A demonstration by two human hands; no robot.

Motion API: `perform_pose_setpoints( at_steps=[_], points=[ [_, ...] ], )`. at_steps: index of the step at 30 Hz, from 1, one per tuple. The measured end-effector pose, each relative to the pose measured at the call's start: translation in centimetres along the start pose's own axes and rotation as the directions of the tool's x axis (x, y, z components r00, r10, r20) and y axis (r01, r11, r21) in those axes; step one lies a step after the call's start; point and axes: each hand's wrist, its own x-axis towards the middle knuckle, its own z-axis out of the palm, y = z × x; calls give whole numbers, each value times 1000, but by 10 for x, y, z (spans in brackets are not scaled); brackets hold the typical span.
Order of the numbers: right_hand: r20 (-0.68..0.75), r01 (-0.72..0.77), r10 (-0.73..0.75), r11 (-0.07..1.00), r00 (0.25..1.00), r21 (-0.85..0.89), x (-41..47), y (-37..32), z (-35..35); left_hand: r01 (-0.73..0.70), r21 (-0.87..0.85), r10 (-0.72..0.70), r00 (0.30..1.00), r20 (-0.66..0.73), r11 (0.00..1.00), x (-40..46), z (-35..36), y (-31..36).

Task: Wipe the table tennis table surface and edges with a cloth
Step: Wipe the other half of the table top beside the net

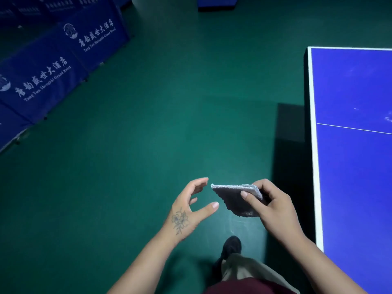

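Head view looks down at a person standing on the green floor [148, 134], just left of the blue table tennis bench with its white edge line [313, 145]. Right hand [273, 209] pinches a small folded grey cloth [235, 198] between thumb and fingers, holding it in the air, off the bench. Left hand [188, 211] is just beside the cloth, not touching, fingers [201, 183] spread and loosely curved. Blue barrier panels with white lettering [53, 71] line the far left.

Left hand [192, 205] spread, right hand [270, 205] pinching
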Motion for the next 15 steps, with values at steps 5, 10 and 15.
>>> perform_pose_setpoints(
  at_steps=[5,10,15],
  points=[
    [9,-12,12,999,1000,-32,88,-6,7,10,65,-14,998,64,998,99,-16,28],
    [-6,-28,27,994,1000,-106,175,-26,-1,23,-12,-22,997,70,1000,194,-33,53],
    [-83,-94,84,988,993,-123,259,-29,2,50,-87,-39,992,120,995,302,-54,58]
  ],
)
